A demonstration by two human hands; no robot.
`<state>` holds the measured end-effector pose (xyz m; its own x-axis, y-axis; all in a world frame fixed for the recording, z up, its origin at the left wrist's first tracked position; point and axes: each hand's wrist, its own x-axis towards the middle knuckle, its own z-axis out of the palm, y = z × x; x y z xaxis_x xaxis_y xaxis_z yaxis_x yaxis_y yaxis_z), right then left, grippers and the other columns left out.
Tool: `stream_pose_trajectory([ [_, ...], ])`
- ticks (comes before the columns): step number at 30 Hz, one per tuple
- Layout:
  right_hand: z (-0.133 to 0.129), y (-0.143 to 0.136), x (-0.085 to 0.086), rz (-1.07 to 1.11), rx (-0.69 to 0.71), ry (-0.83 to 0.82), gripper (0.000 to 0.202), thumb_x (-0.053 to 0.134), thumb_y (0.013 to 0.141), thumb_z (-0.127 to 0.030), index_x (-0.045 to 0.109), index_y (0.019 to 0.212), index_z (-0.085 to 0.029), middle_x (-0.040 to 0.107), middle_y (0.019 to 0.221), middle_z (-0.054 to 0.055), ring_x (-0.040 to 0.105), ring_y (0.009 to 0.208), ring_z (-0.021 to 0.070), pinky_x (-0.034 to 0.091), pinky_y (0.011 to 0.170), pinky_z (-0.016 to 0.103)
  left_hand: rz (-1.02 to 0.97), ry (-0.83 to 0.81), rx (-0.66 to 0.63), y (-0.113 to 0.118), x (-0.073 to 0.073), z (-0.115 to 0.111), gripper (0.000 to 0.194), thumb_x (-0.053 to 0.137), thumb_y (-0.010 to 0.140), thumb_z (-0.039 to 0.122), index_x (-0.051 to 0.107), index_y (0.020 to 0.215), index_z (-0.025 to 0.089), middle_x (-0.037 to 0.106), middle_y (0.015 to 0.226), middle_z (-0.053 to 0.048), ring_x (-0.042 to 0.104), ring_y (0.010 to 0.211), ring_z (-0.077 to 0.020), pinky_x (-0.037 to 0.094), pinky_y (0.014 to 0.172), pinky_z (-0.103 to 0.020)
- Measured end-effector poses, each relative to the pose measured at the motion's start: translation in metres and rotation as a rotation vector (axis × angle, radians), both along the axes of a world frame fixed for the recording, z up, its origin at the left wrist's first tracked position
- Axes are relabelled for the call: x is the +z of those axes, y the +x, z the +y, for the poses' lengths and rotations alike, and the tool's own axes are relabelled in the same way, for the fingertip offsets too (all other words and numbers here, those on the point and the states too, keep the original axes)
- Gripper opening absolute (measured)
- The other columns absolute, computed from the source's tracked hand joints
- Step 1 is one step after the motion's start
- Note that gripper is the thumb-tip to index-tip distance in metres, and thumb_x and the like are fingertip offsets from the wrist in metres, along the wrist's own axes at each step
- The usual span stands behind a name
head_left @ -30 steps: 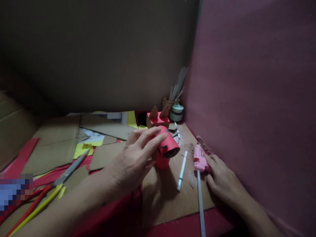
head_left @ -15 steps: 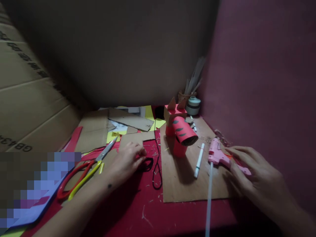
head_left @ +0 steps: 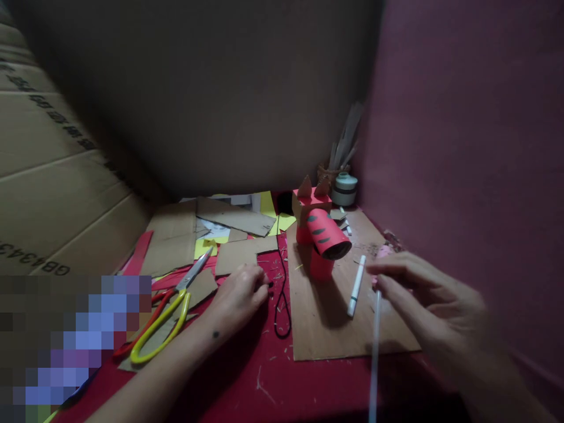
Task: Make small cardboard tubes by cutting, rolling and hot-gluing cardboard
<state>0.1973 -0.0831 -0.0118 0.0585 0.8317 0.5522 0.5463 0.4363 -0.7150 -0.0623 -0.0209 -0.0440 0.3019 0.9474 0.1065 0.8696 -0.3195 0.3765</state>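
My left hand [head_left: 242, 296] rests on the red cloth with its fingers curled closed. A small dark bit shows at its fingertips, too little to name. Right of it lies a looped black cord [head_left: 282, 305]. My right hand [head_left: 440, 311] is over the pink glue gun [head_left: 385, 251], hiding most of it. Thumb and forefinger are apart, near the rear of the gun, where a long clear glue stick [head_left: 375, 358] sticks out. A white marker [head_left: 356, 286] lies left of the gun. Behind it stands a red paper animal figure [head_left: 328, 235] with black markings and cardboard ears.
Scissors [head_left: 194, 271] with red and yellow handles lie open at left among cardboard scraps [head_left: 235, 257]. A cardboard mat [head_left: 308, 338] lies under the figure. A pale jar [head_left: 344, 189] and a basket of sticks [head_left: 330, 173] stand behind. Walls close both sides.
My right hand has moved left from the glue gun's handle toward its rear, covering more of it. My left hand has shifted slightly right, and the black loop by its fingers is now mostly hidden.
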Motion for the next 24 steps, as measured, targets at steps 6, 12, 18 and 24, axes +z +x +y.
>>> stream_pose_trajectory([
  [6, 0.017, -0.002, 0.000, 0.020, 0.009, -0.028, 0.016, 0.057, 0.079, -0.022, 0.062, 0.095, -0.022, 0.061, 0.091, 0.004, 0.058, 0.081, 0.0174, 0.048, 0.073, 0.033, -0.652, -0.282, -0.022, 0.020, 0.044, -0.027, 0.012, 0.050, 0.079, 0.027, 0.055, 0.072, 0.020, 0.066, 0.086, -0.004, 0.060, 0.080, -0.0184, 0.045, 0.072, -0.031],
  [12, 0.060, -0.009, -0.004, 0.384, 0.251, -0.442, 0.044, 0.052, 0.074, -0.013, 0.048, 0.117, -0.018, 0.061, 0.106, 0.012, 0.062, 0.089, 0.0217, 0.053, 0.073, 0.039, -1.000, -0.236, 0.020, 0.046, 0.052, -0.013, 0.015, 0.058, 0.074, 0.022, 0.051, 0.062, 0.018, 0.065, 0.093, -0.006, 0.057, 0.098, -0.0196, 0.043, 0.082, -0.030],
  [18, 0.052, -0.036, -0.008, 0.271, 0.484, -0.329, 0.053, 0.045, 0.077, -0.008, 0.042, 0.128, -0.021, 0.061, 0.113, 0.007, 0.059, 0.100, 0.0180, 0.048, 0.090, 0.037, -1.313, -0.395, -0.054, 0.055, 0.036, 0.016, 0.005, 0.058, 0.073, 0.018, 0.057, 0.068, 0.017, 0.058, 0.068, 0.000, 0.054, 0.068, -0.0124, 0.042, 0.068, -0.025],
  [24, 0.042, -0.046, -0.015, -0.019, 0.330, -0.096, 0.050, 0.044, 0.079, -0.008, 0.044, 0.128, -0.019, 0.059, 0.115, 0.011, 0.056, 0.105, 0.0223, 0.046, 0.090, 0.041, -1.435, -0.458, -0.088, 0.047, 0.033, 0.027, 0.006, 0.062, 0.060, 0.008, 0.061, 0.061, 0.014, 0.055, 0.067, 0.000, 0.048, 0.059, -0.0091, 0.036, 0.052, -0.019],
])
